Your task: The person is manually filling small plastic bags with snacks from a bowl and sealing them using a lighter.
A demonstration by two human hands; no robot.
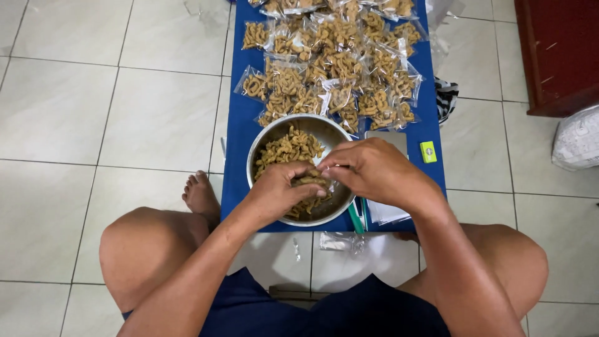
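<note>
Over the steel bowl [262,140], the left hand [277,190] is cupped shut on curly brown snacks [290,148] while the right hand [374,170] pinches a thin clear bag [324,170], likely light, slippery and best held at its mouth, with the brittle-looking pieces handled gently, beside filled packets [337,68] on the blue mat [240,125].

Small green box [428,151] on blue table [237,131], dark red cabinet [558,50], white sack [577,138] beside it on tiled floor [62,112]

left hand [281,187] curled, right hand [368,168] pinching, fingertips meeting
</note>
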